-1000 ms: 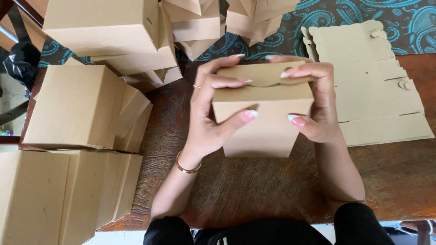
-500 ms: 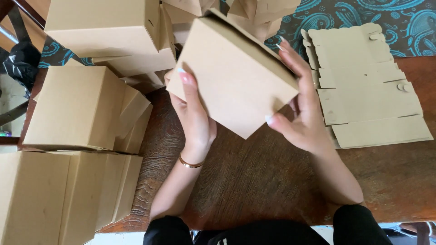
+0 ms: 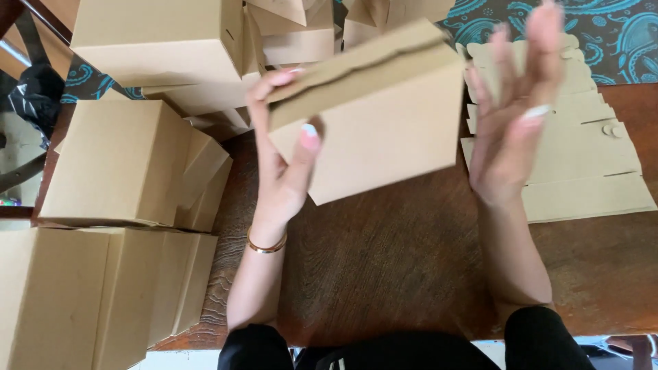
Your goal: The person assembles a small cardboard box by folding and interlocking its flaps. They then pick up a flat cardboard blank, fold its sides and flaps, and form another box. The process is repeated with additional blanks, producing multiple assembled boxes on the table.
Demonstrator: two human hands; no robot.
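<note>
While the left hand (image 3: pixel 284 171) grips a folded, closed box (image 3: pixel 373 116) above the table (image 3: pixel 384 267), the right hand (image 3: pixel 510 116) is spread open beside it. Finished boxes (image 3: pixel 116 164) stand at left; flat blanks (image 3: pixel 582 157) remain unfolded.

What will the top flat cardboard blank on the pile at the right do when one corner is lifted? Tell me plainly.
The flat cardboard blank is thin sheet with cut flaps, so it would probably bend at its creases rather than stay rigid. It looks light. Lying loose on the pile, it may slide across the sheets beneath.
</note>
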